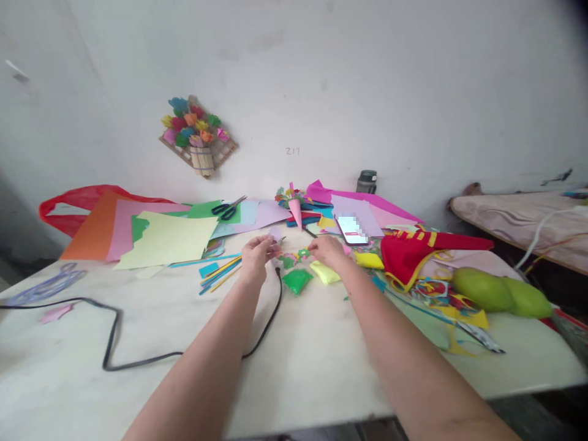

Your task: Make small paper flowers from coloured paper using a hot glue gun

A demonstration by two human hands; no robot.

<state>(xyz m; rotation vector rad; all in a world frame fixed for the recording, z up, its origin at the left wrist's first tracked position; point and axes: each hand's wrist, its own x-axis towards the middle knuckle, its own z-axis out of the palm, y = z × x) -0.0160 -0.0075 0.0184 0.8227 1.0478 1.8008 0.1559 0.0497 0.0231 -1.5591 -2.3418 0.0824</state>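
My left hand (258, 252) is closed in a pinch over the table, around something small and pale that I cannot make out. To its right, my right hand (329, 252) has its fingertips pressed together beside a small green paper flower (303, 253); whether they hold anything is hidden. Below and between the hands lie a green packet (297, 281) and a pale yellow packet (325, 272). The plug end of a black cable (278, 277) rests just under my left hand. Blue and yellow paper strips (223, 274) lie left of that hand.
Coloured paper sheets (168, 239) and scissors (228, 209) lie at the back left. A phone (351, 229) lies behind my right hand. On the right are red-and-yellow cloth (404, 254), green fruit (482, 288) and scraps. A pink paper cone (295, 213) stands near the wall.
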